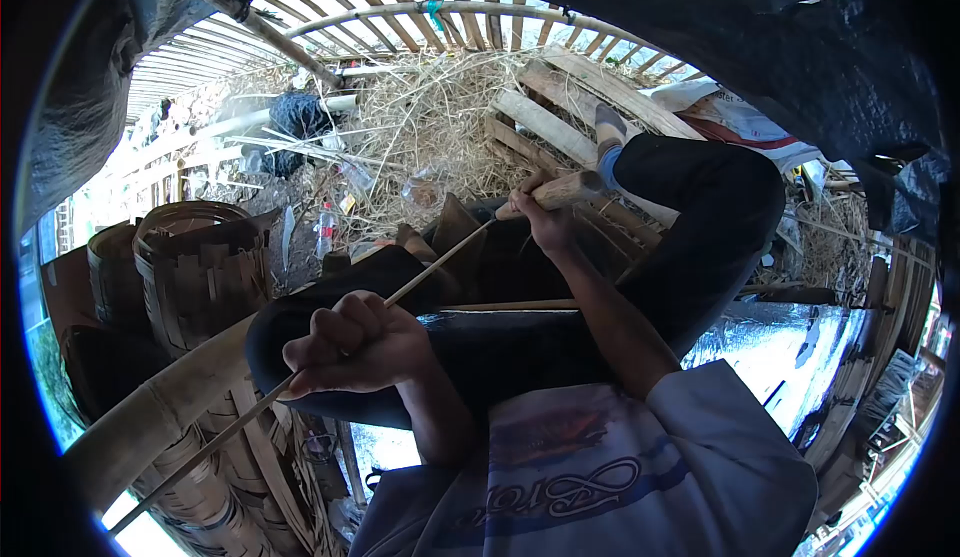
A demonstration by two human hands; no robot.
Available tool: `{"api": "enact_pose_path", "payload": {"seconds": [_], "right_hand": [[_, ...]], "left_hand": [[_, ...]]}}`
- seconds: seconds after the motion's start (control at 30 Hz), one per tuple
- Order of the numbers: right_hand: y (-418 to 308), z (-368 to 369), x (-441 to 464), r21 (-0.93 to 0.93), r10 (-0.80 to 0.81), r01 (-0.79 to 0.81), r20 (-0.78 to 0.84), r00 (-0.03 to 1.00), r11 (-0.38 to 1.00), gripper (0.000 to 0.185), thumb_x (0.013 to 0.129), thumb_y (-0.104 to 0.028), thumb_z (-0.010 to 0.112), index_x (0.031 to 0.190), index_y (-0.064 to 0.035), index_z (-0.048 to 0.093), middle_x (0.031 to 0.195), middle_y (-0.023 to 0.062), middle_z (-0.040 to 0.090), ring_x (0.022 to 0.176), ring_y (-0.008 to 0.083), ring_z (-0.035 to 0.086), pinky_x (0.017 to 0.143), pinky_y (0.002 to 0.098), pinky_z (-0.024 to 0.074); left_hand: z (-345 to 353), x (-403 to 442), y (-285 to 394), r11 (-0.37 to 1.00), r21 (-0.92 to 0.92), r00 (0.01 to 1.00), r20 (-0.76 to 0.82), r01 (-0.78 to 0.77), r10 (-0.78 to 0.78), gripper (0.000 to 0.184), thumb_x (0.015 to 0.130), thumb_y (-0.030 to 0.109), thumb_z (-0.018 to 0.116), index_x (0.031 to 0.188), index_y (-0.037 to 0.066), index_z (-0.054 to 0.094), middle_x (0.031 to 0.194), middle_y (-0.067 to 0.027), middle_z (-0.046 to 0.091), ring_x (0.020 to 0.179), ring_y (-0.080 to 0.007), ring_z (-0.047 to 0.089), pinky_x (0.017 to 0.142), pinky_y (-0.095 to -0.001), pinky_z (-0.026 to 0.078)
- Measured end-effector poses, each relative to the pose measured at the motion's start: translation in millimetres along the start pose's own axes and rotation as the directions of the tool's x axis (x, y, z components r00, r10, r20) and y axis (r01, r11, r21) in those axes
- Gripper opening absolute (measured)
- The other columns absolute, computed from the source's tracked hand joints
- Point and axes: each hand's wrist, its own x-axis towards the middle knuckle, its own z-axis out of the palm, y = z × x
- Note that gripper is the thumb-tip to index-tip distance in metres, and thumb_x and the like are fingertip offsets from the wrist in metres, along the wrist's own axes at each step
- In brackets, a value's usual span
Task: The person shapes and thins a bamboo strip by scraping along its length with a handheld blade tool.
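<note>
My left hand is closed around a long thin bamboo strip above my left thigh. The strip slants from the lower left up to my right hand. That hand is wrapped round a thick, pale wooden handle; no blade can be made out on it. The strip's upper end meets the handle near my right fingers, and whether they touch I cannot tell. Another thin strip lies across my lap.
Woven bamboo baskets stand at the left, beside a thick bamboo pole. Straw covers the ground ahead, with wooden planks, a dark bundle and a plastic bottle. A slatted fence closes the far side.
</note>
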Motion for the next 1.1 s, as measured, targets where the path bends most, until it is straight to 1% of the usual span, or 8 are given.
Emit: {"api": "enact_pose_path", "payload": {"seconds": [0.07,0.17,0.3,0.43,0.7,0.83,0.97,1.1], "right_hand": [[54.5,-28.8,-2.9,-0.271,0.086,-0.076,0.027,0.996,0.960,0.012,0.078,-0.001,0.060,0.079,-0.0061,0.049,0.072,0.0034,0.055,0.066,0.0120,0.057,0.060,0.0270,0.0466],[34.8,-28.1,2.7,-0.168,0.298,-0.341,-0.236,0.925,0.925,0.012,0.077,0.000,0.060,0.079,-0.0062,0.049,0.072,0.0037,0.056,0.065,0.0128,0.058,0.060,0.0273,0.0468],[32.2,-23.3,6.7,0.081,0.006,0.000,-0.076,0.997,0.997,0.012,0.076,0.000,0.058,0.079,-0.0060,0.049,0.070,0.0036,0.055,0.060,0.0130,0.056,0.055,0.0268,0.0455],[54.7,-44.6,6.7,-0.253,0.209,-0.248,-0.171,0.963,0.935,0.011,0.071,-0.001,0.061,0.079,-0.0052,0.053,0.064,0.0028,0.056,0.054,0.0130,0.056,0.050,0.0286,0.0449],[37.9,-26.1,8.5,-0.114,0.144,-0.163,-0.162,0.976,0.980,0.007,0.073,-0.005,0.061,0.075,-0.0059,0.054,0.065,0.0027,0.057,0.059,0.0132,0.058,0.054,0.0288,0.0459],[83.7,-60.3,-4.5,-0.532,0.275,-0.274,-0.078,0.958,0.802,0.009,0.075,-0.007,0.062,0.076,-0.0046,0.053,0.065,0.0022,0.056,0.063,0.0113,0.059,0.059,0.0255,0.0464],[72.9,-64.4,5.8,-0.279,0.308,-0.462,-0.453,0.836,0.842,0.011,0.076,-0.013,0.061,0.074,-0.0027,0.058,0.068,0.0061,0.062,0.065,0.0153,0.061,0.062,0.0299,0.0466],[56.8,-59.3,14.2,-0.283,0.294,-0.501,-0.543,0.787,0.818,0.017,0.070,-0.017,0.061,0.064,-0.0015,0.056,0.059,0.0062,0.057,0.056,0.0164,0.057,0.054,0.0329,0.0424]], "left_hand": [[-1.2,-0.3,-0.7,1.000,-0.014,1.000,0.005,0.007,-0.007,0.048,0.094,0.054,0.029,0.068,0.013,0.026,0.052,0.0037,0.019,0.043,-0.0047,0.012,0.036,-0.0209,0.011],[-2.1,0.3,2.0,1.000,-0.012,1.000,0.001,0.012,-0.012,0.048,0.094,0.054,0.029,0.068,0.014,0.025,0.052,0.0037,0.019,0.043,-0.0047,0.012,0.036,-0.0209,0.010],[-1.5,-0.8,2.2,1.000,0.002,1.000,-0.021,0.000,0.000,0.048,0.094,0.054,0.030,0.067,0.014,0.025,0.052,0.0038,0.018,0.043,-0.0047,0.011,0.036,-0.0209,0.010],[-0.3,1.3,0.6,1.000,-0.008,1.000,-0.003,0.016,-0.016,0.048,0.094,0.053,0.030,0.067,0.014,0.025,0.052,0.0039,0.018,0.044,-0.0045,0.011,0.036,-0.0209,0.009],[-1.9,-0.1,3.9,0.990,0.139,0.996,-0.089,-0.014,0.026,0.048,0.094,0.053,0.031,0.066,0.014,0.024,0.053,0.0045,0.017,0.044,-0.0044,0.011,0.035,-0.0206,0.009],[-0.2,0.2,4.8,0.993,0.115,0.996,-0.089,0.010,0.000,0.048,0.093,0.053,0.030,0.066,0.014,0.024,0.053,0.0045,0.017,0.044,-0.0047,0.011,0.036,-0.0205,0.009],[0.1,-0.8,1.9,0.974,0.224,0.987,-0.161,0.008,0.029,0.047,0.093,0.054,0.030,0.067,0.015,0.024,0.054,0.0044,0.017,0.046,-0.0055,0.012,0.036,-0.0205,0.008],[-5.5,-1.0,-1.4,0.947,0.320,0.953,-0.296,0.035,0.065,0.046,0.093,0.053,0.032,0.068,0.015,0.026,0.056,0.0045,0.018,0.048,-0.0060,0.014,0.039,-0.0206,0.012]]}}
